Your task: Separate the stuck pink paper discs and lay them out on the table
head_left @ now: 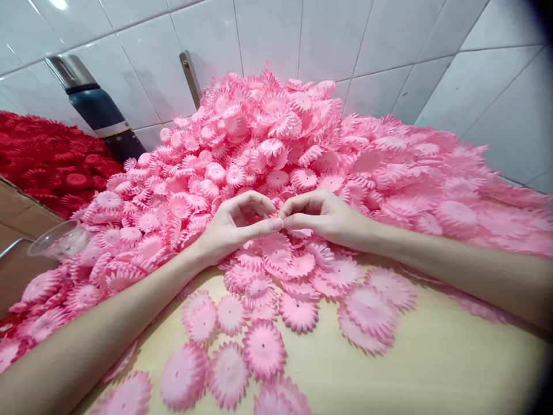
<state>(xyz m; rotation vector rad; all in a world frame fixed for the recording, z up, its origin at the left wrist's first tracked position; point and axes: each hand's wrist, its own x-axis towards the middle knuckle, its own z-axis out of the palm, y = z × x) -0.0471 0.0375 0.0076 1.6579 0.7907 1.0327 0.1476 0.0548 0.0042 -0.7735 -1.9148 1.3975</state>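
My left hand (235, 222) and my right hand (322, 216) meet fingertip to fingertip at the middle of the view, in front of a big heap of pink scalloped flower discs (276, 150). Thumbs and forefingers are pinched on both sides. Whatever sits between them is too small or hidden to make out. Under the hands the pile spills forward onto the pale tabletop (432, 357). Nearer to me lie loose discs, among them a darker pink disc (264, 349) with a small hole at its centre.
At left stand a dark blue bottle (101, 109) with a steel cap, a mound of red discs (47, 161), a cardboard box (26, 219) and a clear plastic cup (58, 241). A metal strip (190, 78) leans on the tiled wall (276, 34) behind the heap.
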